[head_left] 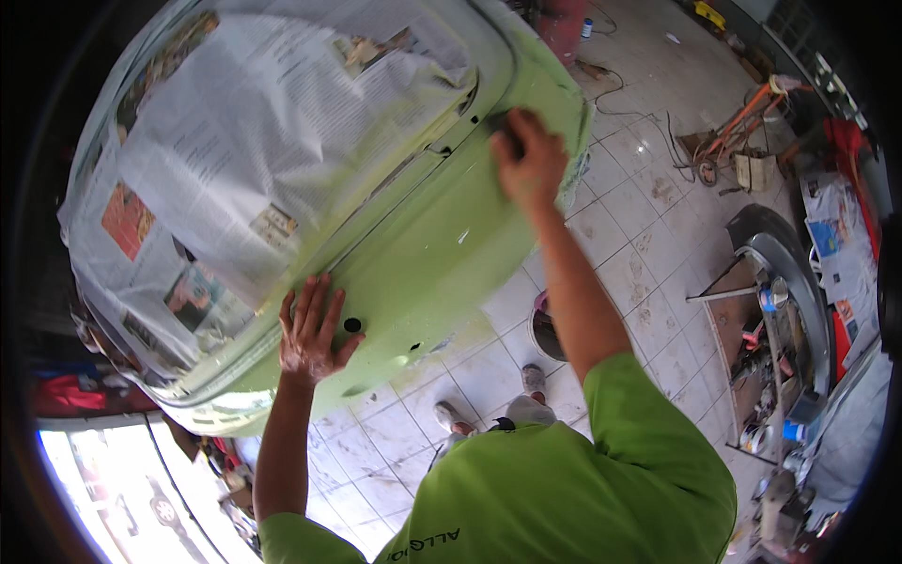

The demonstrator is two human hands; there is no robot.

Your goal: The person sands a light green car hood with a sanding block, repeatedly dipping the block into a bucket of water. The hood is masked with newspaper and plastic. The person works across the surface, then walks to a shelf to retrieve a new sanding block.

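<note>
A pale green car body panel (442,249) fills the middle, with its window area above covered in newspaper (197,141) and tape. My left hand (313,334) rests with fingers spread on the panel beside a small round black hole (353,324). My right hand (536,164) is closed on a dark sanding pad (507,132), pressed to the panel near its right edge, just below the window trim. The pad is partly hidden by my fingers.
Below is tiled floor (648,263), with a bucket (545,334) by my feet. At right stand an orange trolley (742,127), a cluttered metal rack (752,357) and a grey loose part (799,282). A bright doorway (108,479) is at lower left.
</note>
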